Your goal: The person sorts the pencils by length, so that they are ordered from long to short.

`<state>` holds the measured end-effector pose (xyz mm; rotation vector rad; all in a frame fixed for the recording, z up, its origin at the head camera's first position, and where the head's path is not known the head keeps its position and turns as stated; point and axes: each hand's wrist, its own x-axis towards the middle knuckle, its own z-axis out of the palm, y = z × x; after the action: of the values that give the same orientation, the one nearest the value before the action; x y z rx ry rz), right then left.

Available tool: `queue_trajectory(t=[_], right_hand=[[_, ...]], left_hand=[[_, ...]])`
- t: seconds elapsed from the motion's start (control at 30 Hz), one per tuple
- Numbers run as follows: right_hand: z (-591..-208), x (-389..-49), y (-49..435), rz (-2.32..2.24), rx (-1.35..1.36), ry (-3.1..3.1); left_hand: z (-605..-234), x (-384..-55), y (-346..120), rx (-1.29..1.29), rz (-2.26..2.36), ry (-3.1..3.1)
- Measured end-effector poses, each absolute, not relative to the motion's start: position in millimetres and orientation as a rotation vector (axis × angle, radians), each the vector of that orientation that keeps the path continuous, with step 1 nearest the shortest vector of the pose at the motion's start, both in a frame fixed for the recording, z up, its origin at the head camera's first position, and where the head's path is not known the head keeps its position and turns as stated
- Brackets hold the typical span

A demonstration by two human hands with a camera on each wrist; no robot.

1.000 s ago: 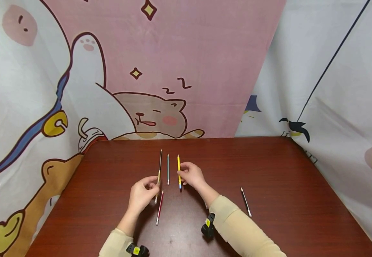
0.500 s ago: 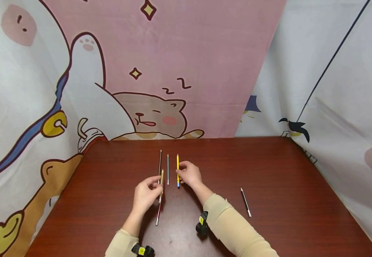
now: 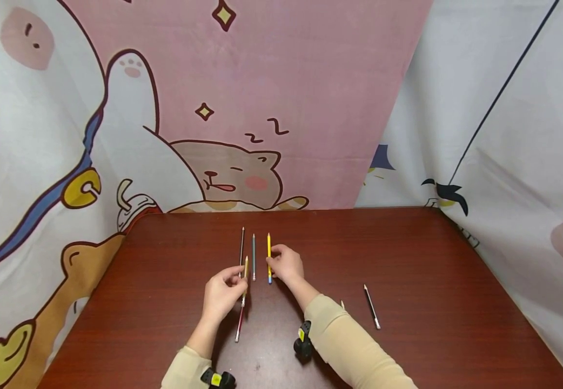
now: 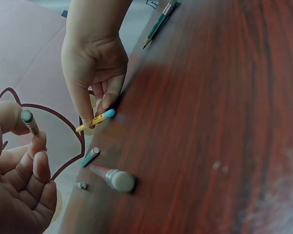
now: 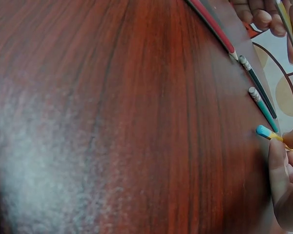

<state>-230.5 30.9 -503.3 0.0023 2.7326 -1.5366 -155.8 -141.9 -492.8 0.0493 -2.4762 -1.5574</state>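
My left hand [image 3: 220, 294] pinches a gold pencil [image 3: 246, 265] between thumb and index finger, tip pointing away from me. In the left wrist view, the held pencil's green end [image 4: 28, 116] pokes out above the curled fingers. A yellow pencil [image 3: 269, 246] with a blue end is pinched by my right hand [image 3: 287, 263]. Between the two hands lies a teal pencil [image 3: 254, 254]. A dark pencil [image 3: 242, 243] lies left of it, its near part behind my left fingers. Nearer me is a red pencil [image 3: 240, 324], its front end overlapped by the gold one.
On the brown table [image 3: 432, 259], a black pencil [image 3: 372, 307] with a white end lies to the right. Another pencil's tip [image 3: 342, 304] peeks out beside my right sleeve. A cartoon-printed cloth [image 3: 330, 108] hangs behind the table's far edge.
My left hand has moved right with the gold pencil, from over the dark pencil to beside the teal one. My right hand has shifted slightly left with the yellow pencil.
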Motion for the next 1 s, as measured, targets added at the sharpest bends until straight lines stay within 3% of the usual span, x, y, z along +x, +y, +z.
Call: queue_trajectory(t=[0.47,0.73,1.0], right_hand=[[-503.5,-234.2,26.4,-1.380,0.057,2.831],[-506.2,-235.5,24.9,-1.126,-0.069,3.034],[-505.3,-234.4,24.8,-1.210,-0.044,2.997]], left_hand=[[-491.7,-156.7,-142.5,0.060,-1.591,-2.465],[-489.4,-157.1,-141.7,0.067,-1.580,-2.469],[-491.3,-157.3,-141.4,0.058,-1.548,-2.473]])
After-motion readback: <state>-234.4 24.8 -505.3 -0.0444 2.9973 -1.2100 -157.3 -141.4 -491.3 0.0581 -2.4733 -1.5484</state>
